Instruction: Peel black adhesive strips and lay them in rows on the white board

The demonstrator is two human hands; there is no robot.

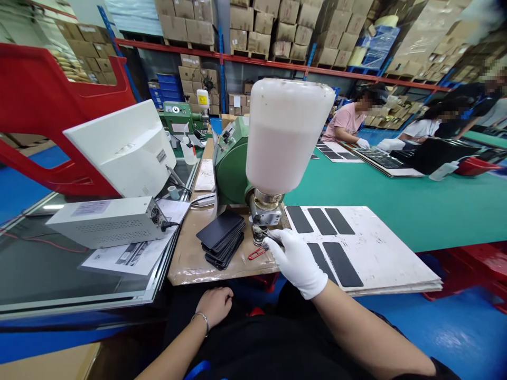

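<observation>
My right hand (298,261), in a white glove, is closed on slim dark tweezers (274,237). Their tip, with a whitish wad at it, reaches the small metal rollers (258,236) below the head of the green gluing machine (233,163). My left hand (215,307) is bare and rests on my lap, fingers curled with nothing visible in them. Left of the rollers lies a fanned stack of black rectangular sheets (222,230). Small red-handled snips (258,252) lie just in front of the rollers. On the white board (390,248) at right, several black sheets (343,264) are laid out in rows.
A large translucent bottle (287,137) of pale liquid tops the machine. Left stand a metal power box (113,221), a white monitor (127,150) and a red plastic chair (51,116). Across the green table (356,184), co-workers (348,116) handle dark sheets. Shelves of cartons (253,29) line the back.
</observation>
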